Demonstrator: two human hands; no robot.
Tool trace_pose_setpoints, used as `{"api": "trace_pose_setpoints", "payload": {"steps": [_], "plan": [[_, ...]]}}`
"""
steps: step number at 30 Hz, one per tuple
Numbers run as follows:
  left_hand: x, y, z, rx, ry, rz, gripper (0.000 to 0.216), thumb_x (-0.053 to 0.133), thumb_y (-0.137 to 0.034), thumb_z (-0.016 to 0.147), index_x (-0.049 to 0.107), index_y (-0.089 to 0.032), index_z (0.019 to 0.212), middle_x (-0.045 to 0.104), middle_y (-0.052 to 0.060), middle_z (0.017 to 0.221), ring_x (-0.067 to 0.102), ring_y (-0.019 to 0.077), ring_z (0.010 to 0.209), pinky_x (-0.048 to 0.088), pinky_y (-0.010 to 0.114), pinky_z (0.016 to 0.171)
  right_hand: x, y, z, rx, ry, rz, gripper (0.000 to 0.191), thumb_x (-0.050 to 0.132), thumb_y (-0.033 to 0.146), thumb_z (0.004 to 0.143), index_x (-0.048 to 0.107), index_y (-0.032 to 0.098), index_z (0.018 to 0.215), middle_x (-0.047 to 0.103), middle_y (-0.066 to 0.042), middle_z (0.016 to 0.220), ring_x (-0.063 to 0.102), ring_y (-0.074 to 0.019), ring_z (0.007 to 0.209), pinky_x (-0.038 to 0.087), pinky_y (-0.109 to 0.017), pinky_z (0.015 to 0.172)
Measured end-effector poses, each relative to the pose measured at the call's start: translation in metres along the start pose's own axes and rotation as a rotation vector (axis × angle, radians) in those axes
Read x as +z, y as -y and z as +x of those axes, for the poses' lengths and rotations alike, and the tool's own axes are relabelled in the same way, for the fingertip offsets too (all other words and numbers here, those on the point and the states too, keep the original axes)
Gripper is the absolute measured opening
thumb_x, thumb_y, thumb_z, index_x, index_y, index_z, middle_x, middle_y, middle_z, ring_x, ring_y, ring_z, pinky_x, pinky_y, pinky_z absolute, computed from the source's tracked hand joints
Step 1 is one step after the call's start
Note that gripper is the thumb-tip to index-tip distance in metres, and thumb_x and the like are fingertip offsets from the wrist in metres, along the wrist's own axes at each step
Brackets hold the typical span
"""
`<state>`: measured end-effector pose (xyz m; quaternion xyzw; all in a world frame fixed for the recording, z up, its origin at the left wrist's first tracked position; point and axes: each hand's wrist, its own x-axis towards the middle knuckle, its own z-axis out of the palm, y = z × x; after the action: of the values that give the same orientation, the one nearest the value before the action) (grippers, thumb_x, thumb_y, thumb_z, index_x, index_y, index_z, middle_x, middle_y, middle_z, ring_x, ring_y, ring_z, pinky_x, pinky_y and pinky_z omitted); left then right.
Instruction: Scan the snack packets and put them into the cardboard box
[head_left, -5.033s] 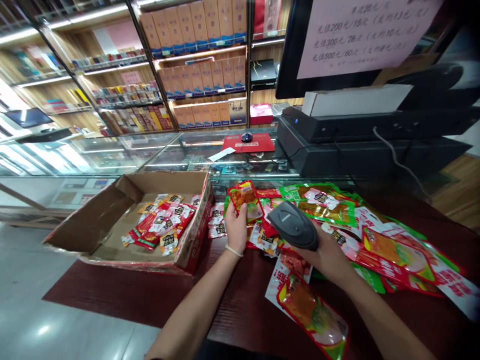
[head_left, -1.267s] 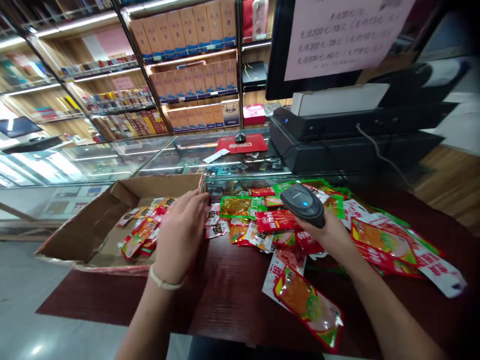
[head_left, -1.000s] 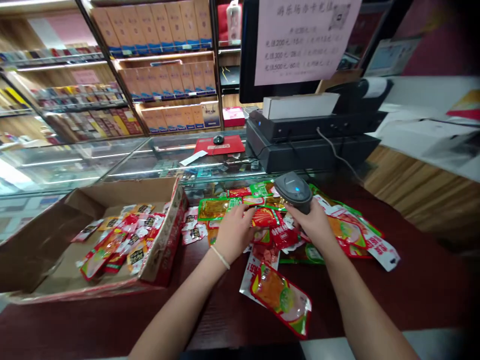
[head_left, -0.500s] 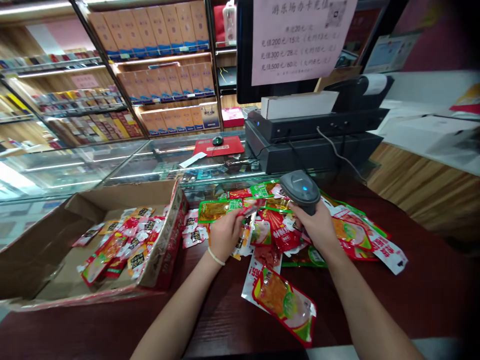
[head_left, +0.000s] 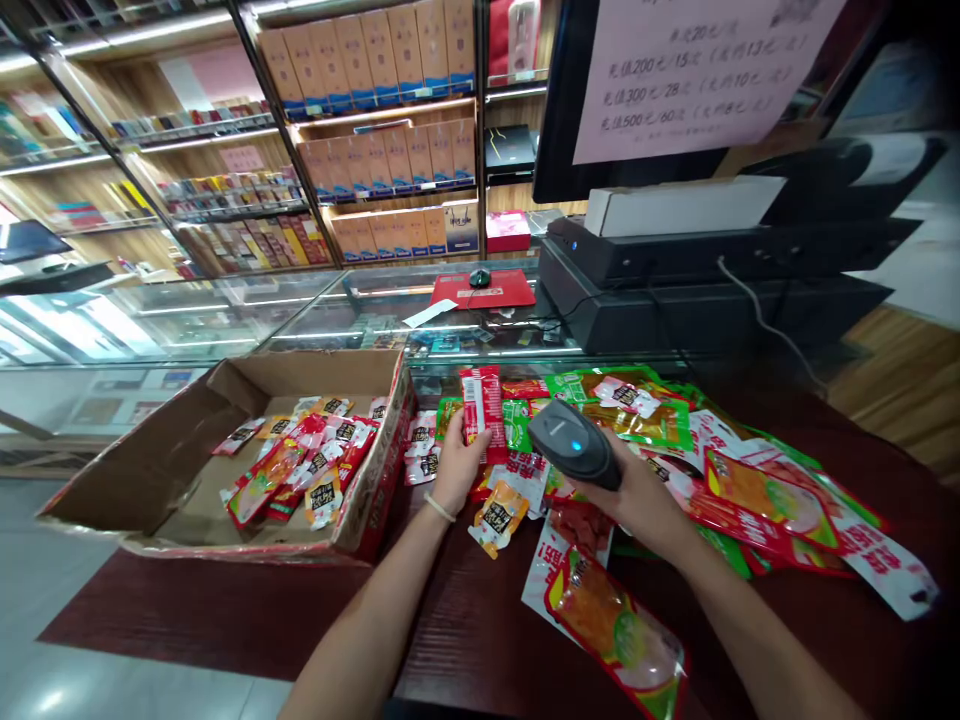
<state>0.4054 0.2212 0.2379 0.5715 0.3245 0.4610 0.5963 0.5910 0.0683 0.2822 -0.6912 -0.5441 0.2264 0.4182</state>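
My left hand (head_left: 460,467) is closed on a red snack packet (head_left: 482,405), held upright with a white barcode label facing me. Wrapped round the handle of a dark grey barcode scanner (head_left: 574,443) is my right hand (head_left: 637,490); the scanner's head points left toward the packet, and a blue light glows on top. Beneath both hands spreads a pile of snack packets, among them green ones (head_left: 660,425), an orange one (head_left: 498,517) and a red-edged one (head_left: 616,630) at the front. To the left, a cardboard box (head_left: 386,470) holds several small packets (head_left: 322,462).
Behind the pile runs a glass display counter (head_left: 300,325) with a mouse (head_left: 480,278) on a red mat (head_left: 517,288). A black monitor (head_left: 556,120) and dark till equipment (head_left: 600,310) stand at back right, with a hanging cable (head_left: 765,320). Stocked shelves line the far wall.
My left hand has turned the red packet so its barcode faces me. The scanner has tilted to point left toward it. The whole view has shifted left.
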Motion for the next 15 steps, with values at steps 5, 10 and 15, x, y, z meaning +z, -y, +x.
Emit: {"api": "trace_pose_setpoints", "payload": {"steps": [5, 10, 15], "plan": [[-0.0050, -0.0116, -0.0021, 0.145, 0.031, 0.359, 0.027, 0.062, -0.028, 0.083, 0.065, -0.019, 0.109, 0.071, 0.005, 0.108, 0.065, 0.0211, 0.100, 0.047, 0.033, 0.092, 0.0031, 0.0068, -0.0036, -0.036, 0.063, 0.011, 0.060, 0.070, 0.038, 0.076, 0.047, 0.026, 0.131, 0.066, -0.005, 0.121, 0.063, -0.0255, 0.107, 0.050, -0.036, 0.087], [-0.0048, -0.0107, -0.0041, 0.146, 0.031, 0.399, 0.027, 0.061, -0.029, 0.084, 0.065, -0.020, 0.108, 0.072, 0.004, 0.106, 0.066, 0.0202, 0.097, 0.048, 0.030, 0.088, 0.0015, 0.0077, -0.0026, -0.025, 0.039, 0.011, 0.056, 0.070, 0.037, 0.075, 0.053, 0.024, 0.127, 0.067, -0.006, 0.120, 0.063, -0.0261, 0.106, 0.050, -0.037, 0.088], [-0.0029, -0.0115, -0.0052, 0.142, 0.013, 0.410, 0.026, 0.062, -0.031, 0.083, 0.067, -0.019, 0.105, 0.073, 0.004, 0.102, 0.065, 0.0192, 0.091, 0.048, 0.029, 0.084, -0.0013, 0.0025, -0.0021, -0.033, 0.037, 0.021, 0.056, 0.070, 0.035, 0.074, 0.054, 0.026, 0.127, 0.069, -0.005, 0.118, 0.064, -0.0272, 0.105, 0.050, -0.039, 0.090]]}}
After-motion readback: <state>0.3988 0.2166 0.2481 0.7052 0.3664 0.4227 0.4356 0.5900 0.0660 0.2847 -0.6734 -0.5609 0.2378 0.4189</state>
